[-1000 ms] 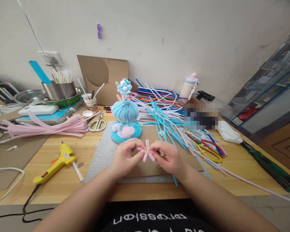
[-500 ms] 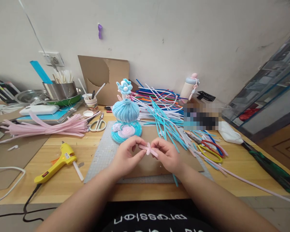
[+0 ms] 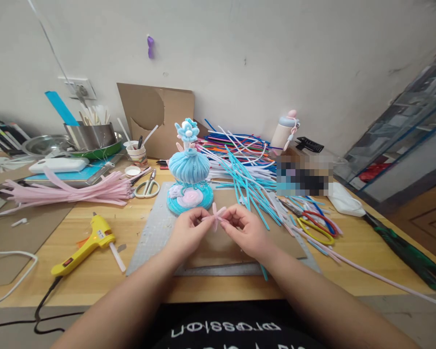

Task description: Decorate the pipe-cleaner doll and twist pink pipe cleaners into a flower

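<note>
A small pink star-shaped piece [image 3: 215, 217] with several petals is pinched between my two hands, above the brown cardboard. My left hand [image 3: 192, 231] grips its left side with thumb and fingertips. On the right side, my right hand [image 3: 245, 230] pinches another petal. Just behind the hands stands a light blue fuzzy figure [image 3: 189, 167] with a pleated skirt and a flower on top. Its round blue base [image 3: 208, 196] carries a pink spiral and rests on the grey cutting mat [image 3: 145, 247].
A yellow glue gun [image 3: 83, 247], scissors [image 3: 147, 188] and pink pipe cleaners [image 3: 72, 189] lie on the left. Blue pipe cleaners [image 3: 250, 191] spread behind my right hand. Yellow-and-red-handled pliers [image 3: 316, 231] lie at right, near a white bottle [image 3: 284, 132].
The pink piece has turned and shifted slightly left, its petals now spread like a star. Both hands moved a little left with it, their fingertips repositioned on the petals.
</note>
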Action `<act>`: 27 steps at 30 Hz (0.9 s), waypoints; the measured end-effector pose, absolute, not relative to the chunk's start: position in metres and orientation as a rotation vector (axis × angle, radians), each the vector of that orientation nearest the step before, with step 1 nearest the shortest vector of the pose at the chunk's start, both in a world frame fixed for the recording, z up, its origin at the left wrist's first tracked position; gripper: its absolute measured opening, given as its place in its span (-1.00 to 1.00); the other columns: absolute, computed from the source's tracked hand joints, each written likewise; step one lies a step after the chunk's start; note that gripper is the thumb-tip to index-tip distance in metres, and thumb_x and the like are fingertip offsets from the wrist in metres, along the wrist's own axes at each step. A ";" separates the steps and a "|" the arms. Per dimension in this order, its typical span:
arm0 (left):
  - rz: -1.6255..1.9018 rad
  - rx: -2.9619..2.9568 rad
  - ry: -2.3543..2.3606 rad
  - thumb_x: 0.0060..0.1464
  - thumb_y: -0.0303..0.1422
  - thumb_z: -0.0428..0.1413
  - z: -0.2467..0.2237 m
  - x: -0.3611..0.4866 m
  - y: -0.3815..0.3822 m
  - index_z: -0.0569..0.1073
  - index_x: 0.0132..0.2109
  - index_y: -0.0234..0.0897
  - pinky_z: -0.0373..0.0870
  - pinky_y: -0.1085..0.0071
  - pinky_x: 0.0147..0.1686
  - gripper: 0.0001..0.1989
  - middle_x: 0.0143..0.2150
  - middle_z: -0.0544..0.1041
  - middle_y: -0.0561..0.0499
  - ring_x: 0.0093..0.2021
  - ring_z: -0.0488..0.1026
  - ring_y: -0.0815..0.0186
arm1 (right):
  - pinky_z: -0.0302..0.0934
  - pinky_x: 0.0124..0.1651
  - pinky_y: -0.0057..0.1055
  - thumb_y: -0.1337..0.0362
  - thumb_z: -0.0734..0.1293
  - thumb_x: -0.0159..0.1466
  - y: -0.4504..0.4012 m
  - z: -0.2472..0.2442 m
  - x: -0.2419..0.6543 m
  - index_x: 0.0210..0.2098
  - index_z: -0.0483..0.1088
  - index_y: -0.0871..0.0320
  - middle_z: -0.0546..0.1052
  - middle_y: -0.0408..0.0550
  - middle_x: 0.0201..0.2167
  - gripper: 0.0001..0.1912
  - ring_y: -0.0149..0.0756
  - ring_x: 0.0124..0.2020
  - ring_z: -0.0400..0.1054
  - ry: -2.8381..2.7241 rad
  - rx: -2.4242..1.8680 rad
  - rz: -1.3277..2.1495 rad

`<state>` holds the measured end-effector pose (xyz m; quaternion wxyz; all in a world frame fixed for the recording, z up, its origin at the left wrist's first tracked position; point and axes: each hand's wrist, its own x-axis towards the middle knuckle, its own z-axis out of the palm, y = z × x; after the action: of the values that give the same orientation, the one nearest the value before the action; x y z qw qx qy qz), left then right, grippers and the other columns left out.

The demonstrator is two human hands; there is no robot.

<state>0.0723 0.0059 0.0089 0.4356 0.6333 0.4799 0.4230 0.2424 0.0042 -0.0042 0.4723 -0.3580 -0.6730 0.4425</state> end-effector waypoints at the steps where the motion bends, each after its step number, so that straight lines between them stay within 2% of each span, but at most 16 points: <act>1: 1.055 1.565 1.196 0.02 -0.24 0.08 0.008 0.073 0.006 0.39 -0.49 -0.31 0.18 0.45 -0.43 -0.76 -0.54 0.40 0.08 -0.48 0.29 0.38 | 0.21 -0.38 -0.46 0.20 0.29 0.24 0.004 -0.005 0.243 -0.31 0.32 0.15 0.46 -0.10 -0.40 -0.86 -0.40 -0.39 0.33 -1.662 -0.896 1.047; 6: 1.030 1.514 1.127 0.01 -0.19 0.10 0.009 0.074 0.006 0.39 -0.47 -0.32 0.18 0.45 -0.43 -0.73 -0.52 0.41 0.07 -0.47 0.29 0.38 | 0.26 -0.34 -0.42 0.23 0.27 0.25 0.005 -0.008 0.243 -0.24 0.37 0.15 0.50 -0.05 -0.30 -0.87 -0.35 -0.34 0.38 -1.705 -0.895 0.955; 11: 1.056 1.465 1.037 0.04 -0.15 0.07 0.014 0.074 0.005 0.40 -0.46 -0.31 0.20 0.44 -0.43 -0.70 -0.53 0.37 0.07 -0.47 0.28 0.38 | 0.23 -0.35 -0.44 0.29 0.25 0.27 0.005 -0.007 0.246 -0.24 0.38 0.13 0.48 -0.09 -0.37 -0.90 -0.37 -0.39 0.35 -1.783 -0.920 0.834; 16: 1.208 1.320 0.981 -0.05 -0.24 0.18 0.017 0.072 0.008 0.39 -0.24 -0.28 0.28 0.44 -0.32 -0.75 -0.36 0.44 0.05 -0.34 0.37 0.37 | 0.20 -0.35 -0.43 0.29 0.22 0.28 0.004 -0.005 0.250 -0.25 0.35 0.12 0.44 -0.11 -0.38 -0.91 -0.37 -0.39 0.31 -1.822 -0.903 0.810; 18: 1.165 1.372 0.937 -0.06 -0.28 0.21 0.018 0.071 0.009 0.39 -0.25 -0.29 0.28 0.45 -0.30 -0.75 -0.35 0.44 0.06 -0.33 0.38 0.38 | 0.18 -0.37 -0.44 0.29 0.22 0.28 0.003 -0.002 0.251 -0.25 0.34 0.11 0.43 -0.11 -0.39 -0.92 -0.37 -0.41 0.29 -1.845 -0.889 0.806; 24: 1.063 1.619 0.906 0.06 -0.30 0.13 0.021 0.068 0.006 0.40 -0.31 -0.30 0.28 0.45 -0.38 -0.86 -0.41 0.43 0.06 -0.41 0.36 0.40 | 0.12 -0.39 -0.44 0.31 0.24 0.27 0.002 0.002 0.251 -0.27 0.34 0.12 0.41 -0.12 -0.41 -0.94 -0.40 -0.43 0.23 -1.890 -0.853 0.734; 27: 1.157 2.020 1.007 0.12 -0.39 0.07 0.020 0.065 0.005 0.43 -0.30 -0.27 0.29 0.40 -0.29 -0.93 -0.37 0.45 0.02 -0.32 0.37 0.34 | 0.12 -0.42 -0.47 0.24 0.23 0.28 0.004 0.002 0.250 -0.26 0.30 0.13 0.38 -0.13 -0.42 -0.90 -0.41 -0.46 0.24 -1.789 -0.917 0.804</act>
<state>0.0653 0.0051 0.0205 0.2978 0.7603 0.3790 0.4355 0.2499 0.0038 0.0015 0.4692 -0.3739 -0.7297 0.3280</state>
